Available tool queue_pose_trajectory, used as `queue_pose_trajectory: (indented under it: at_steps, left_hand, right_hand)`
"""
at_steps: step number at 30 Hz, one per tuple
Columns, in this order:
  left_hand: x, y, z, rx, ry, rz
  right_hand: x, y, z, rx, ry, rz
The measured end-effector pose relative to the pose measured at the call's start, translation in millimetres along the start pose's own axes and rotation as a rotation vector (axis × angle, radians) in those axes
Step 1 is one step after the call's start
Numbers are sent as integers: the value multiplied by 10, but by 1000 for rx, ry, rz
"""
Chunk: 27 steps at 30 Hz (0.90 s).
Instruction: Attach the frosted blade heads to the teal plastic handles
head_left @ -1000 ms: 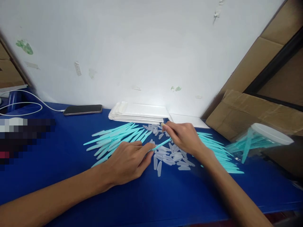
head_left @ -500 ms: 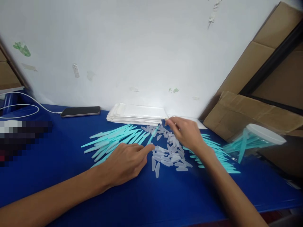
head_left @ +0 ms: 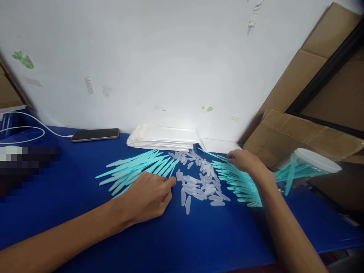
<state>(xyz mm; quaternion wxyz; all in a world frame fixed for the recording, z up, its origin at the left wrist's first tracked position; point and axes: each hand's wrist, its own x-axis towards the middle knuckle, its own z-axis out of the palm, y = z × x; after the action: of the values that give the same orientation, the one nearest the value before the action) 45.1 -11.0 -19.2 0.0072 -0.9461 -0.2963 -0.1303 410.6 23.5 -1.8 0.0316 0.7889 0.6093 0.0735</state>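
Note:
My left hand (head_left: 148, 197) rests at the near edge of a heap of teal eyebrow razors (head_left: 131, 167), its fingers curled and thumb pressed against the forefinger. Beside the thumb tip is the end of one razor; whether it is pinched is hidden. At the right, my right hand (head_left: 244, 161) has its fingertips closed on the end of a slim teal eyebrow razor (head_left: 212, 153) pointing left. It hovers over or touches a second razor heap (head_left: 237, 182), partly covered by my wrist. Many translucent blade caps (head_left: 196, 185) lie scattered between both heaps.
A stack of white flat packs (head_left: 165, 136) lies against the wall, with another white sheet (head_left: 218, 145) beside it. A phone (head_left: 95, 134) with a white cable sits left. At right are a clear tub of razors (head_left: 307, 167) with a white lid and cardboard (head_left: 301, 136).
My right hand has moved right, from above the caps to the right heap, and now holds a razor there. My left hand has drawn slightly left; the razor sticking out of it is gone.

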Motion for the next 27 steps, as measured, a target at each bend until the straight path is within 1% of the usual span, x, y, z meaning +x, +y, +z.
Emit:
queue_pose_trajectory:
  at_steps: [5,6,8,11,13,15,17,21,27]
  left_hand:
    - [-8,-4,-12,19,5,-48]
    - [-6,1,-18,29,18,-52]
    - [3,18,-28,63,81,-47]
    - [16,52,-29,104,196,28]
    - [12,72,-20,67,218,118]
    - [-2,81,-5,14,191,153]
    - [-18,76,9,-8,119,183]
    - [-33,51,26,-26,28,175]
    - [-17,43,51,-25,30,176]
  right_hand:
    - [33,-23,18,-2,-6,18]
    - [43,-26,25,-1,-4,16]
    - [67,-20,47,2,-4,8]
    - [106,9,86,14,0,-13]
    - [132,33,109,28,6,-31]
    - [160,56,127,50,11,-53]
    - [190,76,145,74,12,-51]
    - [233,103,167,120,15,-66]
    - [225,123,173,139,69,-94]
